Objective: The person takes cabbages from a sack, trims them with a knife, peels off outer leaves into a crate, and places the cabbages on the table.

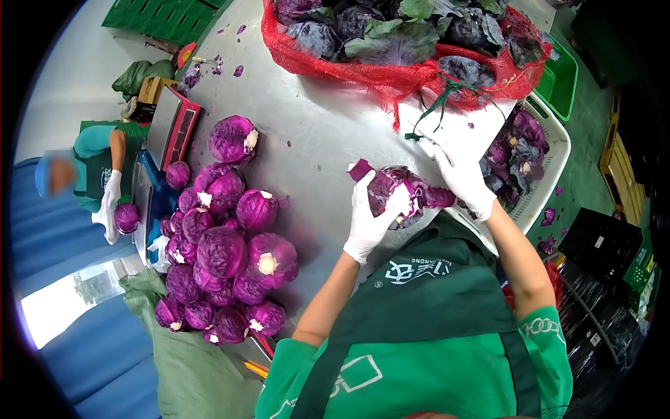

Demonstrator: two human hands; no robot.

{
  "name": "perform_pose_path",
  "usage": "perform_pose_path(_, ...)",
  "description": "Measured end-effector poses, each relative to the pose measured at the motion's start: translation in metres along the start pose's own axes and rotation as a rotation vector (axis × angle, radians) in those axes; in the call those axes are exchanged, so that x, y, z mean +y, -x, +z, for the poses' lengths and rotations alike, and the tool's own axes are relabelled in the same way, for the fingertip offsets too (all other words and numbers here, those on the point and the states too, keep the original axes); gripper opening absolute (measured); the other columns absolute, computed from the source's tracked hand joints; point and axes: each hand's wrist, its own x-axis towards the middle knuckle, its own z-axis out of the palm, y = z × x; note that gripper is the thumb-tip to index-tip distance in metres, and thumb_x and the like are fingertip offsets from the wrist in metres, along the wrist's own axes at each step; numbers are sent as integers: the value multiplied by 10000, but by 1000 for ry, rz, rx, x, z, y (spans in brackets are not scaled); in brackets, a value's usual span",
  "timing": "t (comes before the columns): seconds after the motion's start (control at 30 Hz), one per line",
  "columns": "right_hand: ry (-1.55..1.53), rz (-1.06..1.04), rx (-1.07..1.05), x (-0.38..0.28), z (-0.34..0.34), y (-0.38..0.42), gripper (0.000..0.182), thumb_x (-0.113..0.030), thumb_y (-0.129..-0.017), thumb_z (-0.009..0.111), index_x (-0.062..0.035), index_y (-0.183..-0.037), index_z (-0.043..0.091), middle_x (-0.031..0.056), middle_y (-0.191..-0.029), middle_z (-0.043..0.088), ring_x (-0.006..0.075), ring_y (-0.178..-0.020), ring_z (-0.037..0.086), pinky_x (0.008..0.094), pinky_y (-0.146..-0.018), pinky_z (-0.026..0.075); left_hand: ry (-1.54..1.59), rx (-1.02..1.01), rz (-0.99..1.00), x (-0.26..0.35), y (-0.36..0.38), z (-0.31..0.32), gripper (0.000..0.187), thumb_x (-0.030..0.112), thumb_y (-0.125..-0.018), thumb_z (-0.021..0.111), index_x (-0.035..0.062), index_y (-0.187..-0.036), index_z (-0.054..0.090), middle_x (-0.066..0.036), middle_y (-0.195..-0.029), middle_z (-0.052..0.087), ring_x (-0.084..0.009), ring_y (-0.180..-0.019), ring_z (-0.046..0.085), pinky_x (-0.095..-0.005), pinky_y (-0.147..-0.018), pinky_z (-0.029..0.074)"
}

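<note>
My left hand (373, 220), in a white glove, grips the left side of a purple cabbage (396, 187) whose pale stem end shows between thumb and fingers. A small purple leaf piece (360, 170) sticks out by its fingertips. Just right of the cabbage is my right hand (462, 179), also gloved, its fingers stretched up and apart over the table's edge. Loose purple leaf (440, 197) lies between the cabbage and the heel of this hand. Many trimmed cabbages (222, 252) are heaped on the metal table (324, 140) to the left.
A red net sack (391, 75) of leafy cabbages lies at the table's far side. On the right stands a white basket (558, 143) with purple leaves, beside a green crate (564, 77). A co-worker (98, 160) stands at a red scale (183, 129) on the left.
</note>
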Motion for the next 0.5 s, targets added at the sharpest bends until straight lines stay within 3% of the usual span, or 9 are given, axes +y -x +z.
perform_pose_path(0.03,57,-159,21,-12,-3,-1,502,-386,-978,564,-114,-1399,546,197,-1124,660,334,-1048,620,426,-953,463,-31,-24,18,0,-2,-1,747,129,-828,770,3,-1436,355,-172,-1347,471,-264,-1251,492,-385,-1087,390)
perform_pose_path(0.07,128,-9,-216,-27,-15,6,660,-500,-916,625,-120,-1440,495,198,-1189,615,355,-1098,579,427,-990,438,-63,-51,30,0,-2,-3,730,75,-854,739,11,-1452,327,-154,-1336,495,-226,-1217,531,-359,-1061,430)
perform_pose_path(0.13,372,-216,-196,-29,-5,12,771,-585,-855,660,-121,-1444,486,192,-1181,602,356,-1103,575,422,-995,436,-25,-72,-14,2,-6,-7,734,85,-856,744,20,-1457,327,-155,-1333,501,-223,-1210,540,-357,-1056,438)
perform_pose_path(0.17,351,-351,-211,-11,8,7,726,-576,-883,628,-117,-1431,497,192,-1184,600,366,-1099,578,424,-995,437,-71,-133,21,-1,-8,-12,733,90,-861,743,24,-1460,325,-156,-1335,503,-220,-1208,545,-356,-1052,443)
perform_pose_path(0.27,144,-227,-444,-8,7,-5,657,-522,-926,596,-118,-1434,493,197,-1202,599,360,-1126,571,426,-1003,431,-98,-245,-2,0,-18,-26,769,107,-853,751,32,-1478,309,-155,-1365,495,-224,-1241,530,-370,-1069,432)
perform_pose_path(0.33,67,-338,-296,-12,10,-3,518,-406,-958,570,-104,-1378,536,200,-1095,645,361,-1035,622,439,-914,485,85,-317,-56,2,-22,-31,811,229,-784,813,10,-1436,383,-173,-1406,424,-311,-1342,419,-422,-1137,335)
perform_pose_path(0.4,403,-304,-430,-22,3,-2,413,-299,-942,564,-92,-1299,575,193,-939,672,367,-892,659,461,-794,522,82,-336,-67,3,-26,-32,827,240,-774,820,20,-1441,382,-168,-1416,423,-309,-1353,412,-424,-1141,334)
perform_pose_path(0.43,399,-331,-368,-21,8,2,265,-197,-894,586,-55,-1110,646,176,-857,638,376,-826,631,468,-774,502,47,-353,-43,6,-27,-31,829,249,-775,820,18,-1440,383,-172,-1415,426,-311,-1349,417,-423,-1141,334)
perform_pose_path(0.5,385,-324,-288,-3,19,-3,266,-192,-894,583,-43,-1104,646,187,-875,645,377,-835,635,468,-778,506,-111,-395,-14,13,-30,-34,845,285,-772,822,19,-1442,382,-184,-1411,435,-320,-1353,418,-423,-1146,328)
